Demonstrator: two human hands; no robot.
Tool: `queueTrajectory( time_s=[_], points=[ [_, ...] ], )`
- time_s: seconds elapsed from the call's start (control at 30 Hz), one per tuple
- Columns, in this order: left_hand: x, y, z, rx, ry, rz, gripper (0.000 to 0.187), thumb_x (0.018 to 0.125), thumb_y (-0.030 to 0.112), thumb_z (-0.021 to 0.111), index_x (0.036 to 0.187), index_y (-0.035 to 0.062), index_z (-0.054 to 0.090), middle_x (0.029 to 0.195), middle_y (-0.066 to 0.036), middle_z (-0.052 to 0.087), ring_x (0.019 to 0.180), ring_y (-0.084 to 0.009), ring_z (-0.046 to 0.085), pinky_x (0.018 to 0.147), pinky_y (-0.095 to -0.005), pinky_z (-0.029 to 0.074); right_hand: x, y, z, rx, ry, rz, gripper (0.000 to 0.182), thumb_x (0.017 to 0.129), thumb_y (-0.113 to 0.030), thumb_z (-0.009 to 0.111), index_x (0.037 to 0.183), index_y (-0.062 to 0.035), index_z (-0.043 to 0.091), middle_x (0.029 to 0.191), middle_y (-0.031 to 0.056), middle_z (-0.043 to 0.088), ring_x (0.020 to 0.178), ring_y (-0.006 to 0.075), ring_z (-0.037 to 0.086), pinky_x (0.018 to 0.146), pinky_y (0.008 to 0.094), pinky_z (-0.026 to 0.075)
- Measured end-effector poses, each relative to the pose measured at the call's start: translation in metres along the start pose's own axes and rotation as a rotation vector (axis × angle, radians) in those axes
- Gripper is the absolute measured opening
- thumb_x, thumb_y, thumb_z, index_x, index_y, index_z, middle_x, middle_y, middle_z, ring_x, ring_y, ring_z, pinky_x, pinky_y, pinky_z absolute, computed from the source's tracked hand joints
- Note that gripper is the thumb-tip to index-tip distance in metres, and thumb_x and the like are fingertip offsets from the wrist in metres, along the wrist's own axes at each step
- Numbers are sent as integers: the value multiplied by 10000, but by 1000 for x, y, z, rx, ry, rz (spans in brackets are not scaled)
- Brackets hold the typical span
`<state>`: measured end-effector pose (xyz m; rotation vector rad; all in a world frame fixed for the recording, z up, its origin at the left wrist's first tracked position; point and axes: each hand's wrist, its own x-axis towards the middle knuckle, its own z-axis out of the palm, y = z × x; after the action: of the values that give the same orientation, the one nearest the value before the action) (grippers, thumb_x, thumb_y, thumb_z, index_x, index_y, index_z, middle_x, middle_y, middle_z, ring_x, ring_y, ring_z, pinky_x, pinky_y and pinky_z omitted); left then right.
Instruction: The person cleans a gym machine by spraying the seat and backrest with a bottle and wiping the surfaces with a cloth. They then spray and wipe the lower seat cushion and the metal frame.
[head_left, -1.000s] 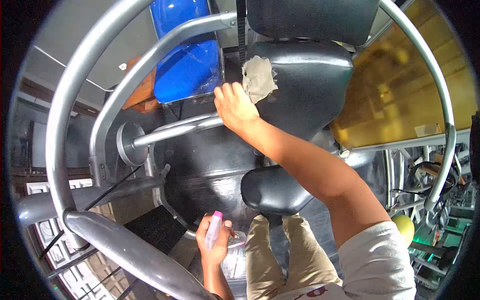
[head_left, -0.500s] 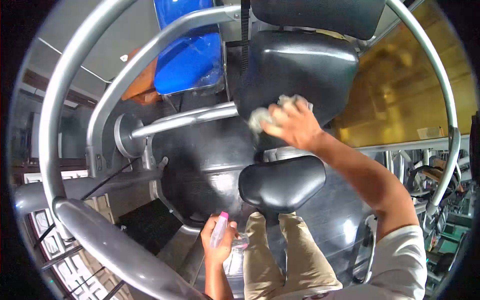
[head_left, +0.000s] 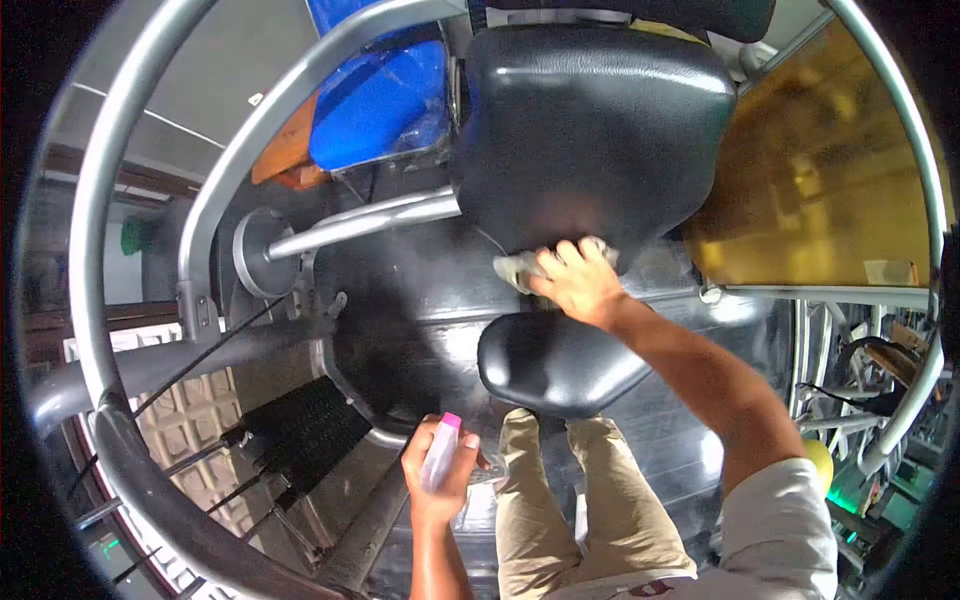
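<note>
My right hand (head_left: 585, 288) is closed on a crumpled greyish cloth (head_left: 514, 270). It rests at the lower front edge of a large black padded seat (head_left: 600, 120), where cloth and fingers appear to touch the edge. Just below that hand is a smaller black pad (head_left: 555, 368), above my knees. Low in the view, my left hand (head_left: 432, 495) grips a clear spray bottle (head_left: 440, 460) with a pink tip, held off to the left of my legs. The fingers hide part of the bottle.
Thick silver tube frames (head_left: 90, 240) curve around the left side, and another tube (head_left: 905, 130) bends down the right. A silver bar (head_left: 370, 222) ends in a round disc at left. A blue chair (head_left: 385, 110) stands behind. A yellowish panel (head_left: 820, 170) is at right.
My right hand and the cloth have moved down off the seat's upper surface to its front edge. The view has shifted slightly. My left hand still holds the spray bottle.
</note>
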<state>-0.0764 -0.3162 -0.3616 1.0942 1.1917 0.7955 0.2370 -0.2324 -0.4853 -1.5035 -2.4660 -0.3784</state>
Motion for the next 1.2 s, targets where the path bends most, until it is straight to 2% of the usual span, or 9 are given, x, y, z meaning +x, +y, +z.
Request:
queueTrajectory(
  time_s=[0.13, 0.23, 0.43, 0.6, 0.73, 0.9, 1.07, 1.13, 1.2],
  points=[
    [-9, -18, 5, -63, 89, -135, 98, 897, -81, 664, 919, -17, 593, 870, -70, 575, 654, -164, 642, 582, -319, 572, 76, 46, -86, 14, 223, 209, 393, 844, -247, 603, 1216, -347, 681, 1047, 41, 561, 855, 269, 499, 760, 447, 387],
    [-12, -21, 25, -101, 156, -137, 98, 895, -65, 676, 912, -18, 591, 844, -64, 577, 652, -165, 639, 586, -318, 561, 109, 76, -121, -43, 668, 478, 531, 774, -213, 691, 1263, -418, 662, 1076, 72, 551, 857, 306, 495, 752, 459, 385],
    [-4, -4, 70, -29, 170, -82, 180, 920, 124, 734, 914, 18, 589, 788, -44, 588, 637, -135, 623, 585, -304, 522, 24, 40, -29, -79, 206, 121, 249, 839, -260, 633, 1069, -335, 689, 1125, 25, 562, 922, 250, 516, 784, 435, 407],
    [14, 9, 105, 186, 110, 125, 188, 922, 107, 733, 880, 30, 567, 718, -45, 618, 592, -128, 600, 609, -281, 488, -97, 34, 29, 43, -323, 51, 327, 865, -214, 600, 1170, -263, 706, 1192, 5, 570, 1015, 237, 518, 852, 426, 411],
    [12, 11, 127, 192, 95, 151, 152, 917, 61, 705, 882, 27, 561, 678, -52, 596, 567, -147, 589, 675, -296, 487, -118, 28, -6, 249, -211, 498, 476, 815, -88, 642, 1251, -268, 699, 1214, 97, 548, 1084, 311, 487, 888, 449, 383],
    [12, -9, 150, 128, 122, 212, 139, 908, 38, 711, 919, 16, 575, 806, -67, 581, 617, -148, 628, 589, -285, 494, -49, 67, -80, 369, 690, 681, 611, 710, -23, 617, 1302, -166, 671, 1238, 147, 520, 1114, 362, 447, 959, 463, 363],
    [-1, -5, 164, 39, 106, 61, 140, 917, 35, 710, 929, -2, 576, 892, -73, 577, 679, -146, 662, 581, -285, 550, 16, 89, -78, 134, 677, 711, 650, 651, -17, 633, 1269, -201, 712, 1235, 122, 558, 1084, 348, 457, 921, 445, 376],
    [-5, -3, 167, -21, 128, 6, 155, 916, 54, 722, 938, -1, 579, 886, -70, 582, 674, -141, 653, 584, -293, 549, 4, 69, -47, 71, 542, 527, 533, 764, -178, 694, 1255, -386, 706, 1121, 24, 547, 962, 326, 527, 774, 511, 363],
    [-10, -6, 163, -6, 129, 21, 164, 915, 67, 728, 940, 0, 581, 891, -72, 585, 671, -140, 648, 586, -295, 548, -31, 45, 1, -46, 269, 230, 527, 819, -224, 661, 1320, -389, 657, 1092, 15, 542, 916, 299, 546, 780, 505, 391]
  ],
)
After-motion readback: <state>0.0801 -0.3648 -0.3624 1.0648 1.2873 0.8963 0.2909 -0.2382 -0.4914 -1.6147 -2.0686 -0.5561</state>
